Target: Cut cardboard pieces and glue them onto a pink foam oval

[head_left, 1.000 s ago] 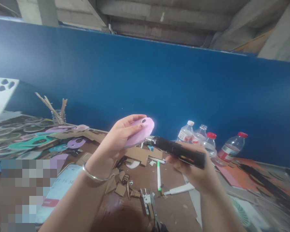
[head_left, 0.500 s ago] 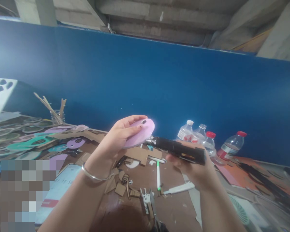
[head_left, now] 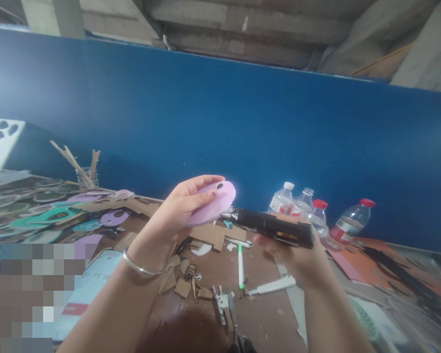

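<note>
My left hand (head_left: 191, 201) pinches a rounded purple foam cutout (head_left: 220, 198) between thumb and fingers. A small dark oval, like an eye, shows near its upper edge. In my right hand (head_left: 294, 252) lies a black tube-shaped tool (head_left: 272, 228) with a silvery tip, held from below. That tip points left and meets or nearly meets the lower right edge of the cutout; I cannot tell whether they touch. Most fingers of my right hand are hidden behind the tool.
Cardboard scraps (head_left: 183, 287), a green-capped marker (head_left: 240, 267), a white utility knife (head_left: 274, 284) and scissors (head_left: 235, 318) lie on the brown table. Plastic bottles (head_left: 353, 223) stand at the right. Foam cutouts (head_left: 47, 215) and a jar of sticks (head_left: 87, 177) are leftward.
Both hands stay nearly still, with the purple cutout and black tool in almost the same place. The view has shifted very slightly.
</note>
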A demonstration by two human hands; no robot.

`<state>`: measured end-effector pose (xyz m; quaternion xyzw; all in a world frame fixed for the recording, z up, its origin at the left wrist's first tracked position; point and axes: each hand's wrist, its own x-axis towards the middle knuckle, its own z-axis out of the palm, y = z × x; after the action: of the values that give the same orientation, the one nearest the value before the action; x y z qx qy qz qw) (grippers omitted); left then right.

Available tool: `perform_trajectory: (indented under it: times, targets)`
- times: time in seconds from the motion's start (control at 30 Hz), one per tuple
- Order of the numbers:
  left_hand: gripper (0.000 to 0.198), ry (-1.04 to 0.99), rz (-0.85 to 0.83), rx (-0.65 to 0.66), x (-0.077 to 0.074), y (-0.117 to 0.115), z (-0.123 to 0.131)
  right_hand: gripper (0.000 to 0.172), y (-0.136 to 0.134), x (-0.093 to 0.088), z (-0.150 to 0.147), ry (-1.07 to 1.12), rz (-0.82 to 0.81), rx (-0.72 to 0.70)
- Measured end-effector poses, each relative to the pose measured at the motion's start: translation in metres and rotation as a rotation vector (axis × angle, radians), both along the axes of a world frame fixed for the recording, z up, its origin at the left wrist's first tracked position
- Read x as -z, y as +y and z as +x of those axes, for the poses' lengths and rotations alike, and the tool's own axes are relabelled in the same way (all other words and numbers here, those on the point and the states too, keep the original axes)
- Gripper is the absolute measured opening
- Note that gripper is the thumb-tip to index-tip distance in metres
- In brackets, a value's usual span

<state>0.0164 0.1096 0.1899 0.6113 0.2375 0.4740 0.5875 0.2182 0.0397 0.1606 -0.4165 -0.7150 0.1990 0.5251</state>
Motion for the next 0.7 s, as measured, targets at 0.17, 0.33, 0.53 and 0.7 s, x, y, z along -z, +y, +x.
perform_trajectory:
  times: [0.17,0.33,0.53,0.7]
  targets:
    - [0.041,0.020,0.002,0.015,0.0000,-0.0004,-0.0004,0.003,-0.0004,-0.0004,-0.0011,-0.004,-0.005,0.006]
    - [0.040,0.033,0.002,0.017,-0.0021,-0.0017,-0.0016,0.001,-0.0003,-0.0007,0.0002,-0.030,0.003,0.017]
    - [0.040,0.045,0.007,0.008,-0.0026,-0.0020,-0.0016,0.002,-0.0007,-0.0027,0.0019,-0.062,-0.019,-0.003]
    - [0.042,0.068,0.018,0.010,-0.0039,-0.0032,-0.0029,0.003,-0.0017,-0.0046,0.0010,-0.059,-0.016,-0.011]
